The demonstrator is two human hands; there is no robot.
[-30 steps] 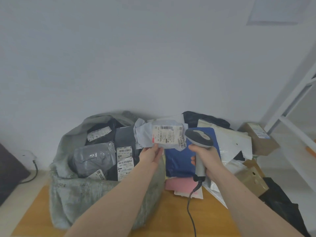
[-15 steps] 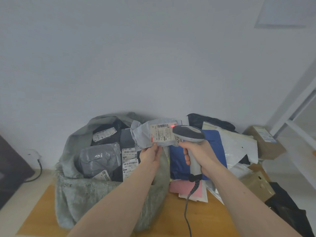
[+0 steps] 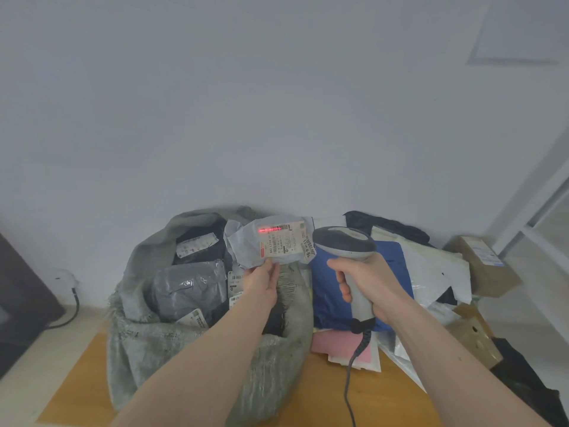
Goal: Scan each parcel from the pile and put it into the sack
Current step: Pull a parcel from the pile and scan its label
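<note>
Parcel label (image 3: 281, 241): print too blurred

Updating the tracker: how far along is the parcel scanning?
Done: several labelled parcels, including a grey parcel, already lie in the sack. In hand: the left hand holds a pale parcel above the sack while the right hand aims the scanner; a red scan line crosses the label's barcode. Left: bagging this one, then the pile on the right, including a blue parcel and cardboard boxes.
</note>
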